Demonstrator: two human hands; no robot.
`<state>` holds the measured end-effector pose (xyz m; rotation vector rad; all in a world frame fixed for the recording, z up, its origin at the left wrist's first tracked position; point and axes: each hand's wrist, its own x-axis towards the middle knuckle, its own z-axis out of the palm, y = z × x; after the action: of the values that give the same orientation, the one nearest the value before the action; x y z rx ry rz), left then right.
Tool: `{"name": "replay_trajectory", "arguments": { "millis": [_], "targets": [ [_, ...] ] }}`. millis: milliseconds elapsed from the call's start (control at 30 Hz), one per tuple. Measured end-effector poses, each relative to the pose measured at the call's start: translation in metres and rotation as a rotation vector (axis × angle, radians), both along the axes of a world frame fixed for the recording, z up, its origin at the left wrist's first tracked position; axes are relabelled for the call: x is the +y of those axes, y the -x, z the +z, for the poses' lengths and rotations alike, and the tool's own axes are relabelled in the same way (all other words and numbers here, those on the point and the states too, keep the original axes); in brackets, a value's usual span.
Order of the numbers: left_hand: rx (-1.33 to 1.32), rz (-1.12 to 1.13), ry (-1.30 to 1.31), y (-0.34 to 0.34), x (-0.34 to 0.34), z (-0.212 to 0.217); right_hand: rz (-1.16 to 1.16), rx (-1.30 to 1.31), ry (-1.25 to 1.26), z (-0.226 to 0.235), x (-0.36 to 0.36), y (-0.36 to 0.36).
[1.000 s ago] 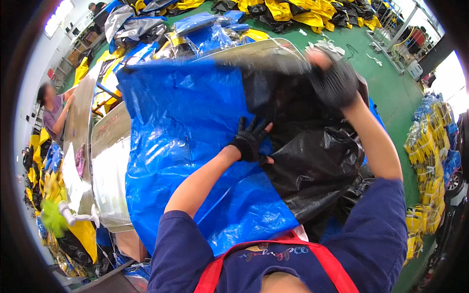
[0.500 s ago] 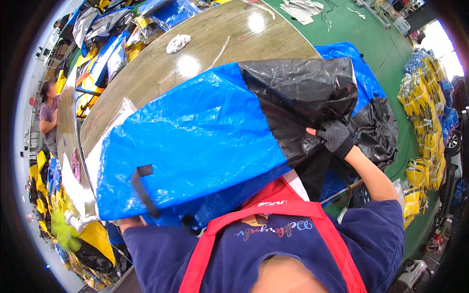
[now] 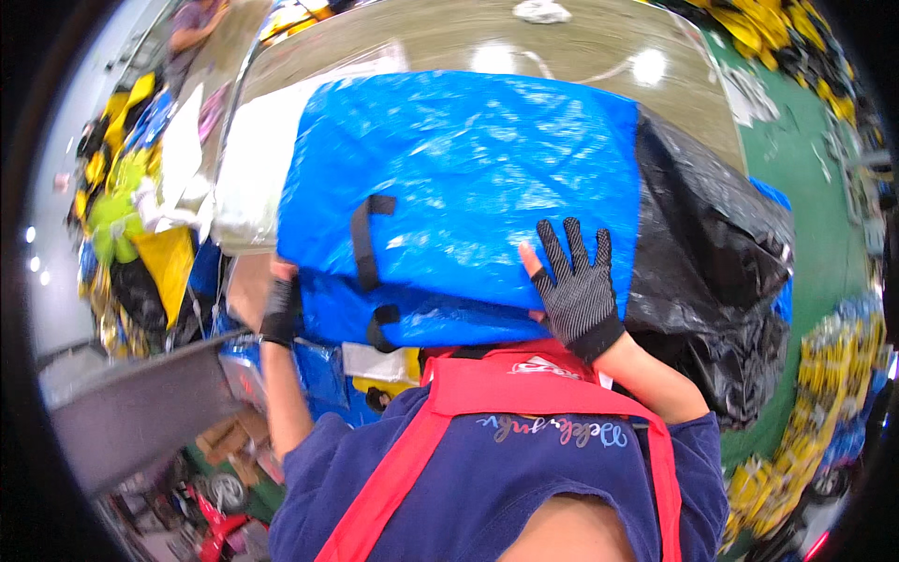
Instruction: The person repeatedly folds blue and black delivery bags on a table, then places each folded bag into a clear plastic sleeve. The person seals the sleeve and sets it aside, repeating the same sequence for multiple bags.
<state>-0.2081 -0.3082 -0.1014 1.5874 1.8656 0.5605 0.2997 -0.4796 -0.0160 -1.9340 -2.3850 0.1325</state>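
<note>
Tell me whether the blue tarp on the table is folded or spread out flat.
Folded. The blue tarp lies doubled, a second layer showing under its near edge, with the right hand pressing flat on top and the left hand at its corner.

Bare tabletop (image 3: 562, 47) beyond blue bag (image 3: 468, 178)

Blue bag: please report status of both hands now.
Right hand flat on blue bag. Left hand at its left edge. Black bag alongside, right.

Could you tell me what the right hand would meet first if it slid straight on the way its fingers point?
The right hand lies flat on the blue bag, fingers pointing up across it. Going on, it would only cross more blue bag, then probably the table beyond.
</note>
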Motion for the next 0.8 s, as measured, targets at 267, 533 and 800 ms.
{"name": "replay_trajectory", "arguments": {
  "millis": [267, 533, 800],
  "targets": [
    [-0.333, 0.159, 0.182, 0.008, -0.012, -0.049, 0.300, 0.151, 0.375, -0.018, -0.010, -0.061],
    [0.208, -0.118, -0.522, -0.094, 0.108, 0.069, 0.178, 0.080, 0.331, -0.055, -0.007, -0.049],
    [0.587, -1.048, -0.624, -0.384, 0.056, 0.018, -0.100, 0.620, -0.104, 0.080, -0.006, -0.114]
  ]
}}
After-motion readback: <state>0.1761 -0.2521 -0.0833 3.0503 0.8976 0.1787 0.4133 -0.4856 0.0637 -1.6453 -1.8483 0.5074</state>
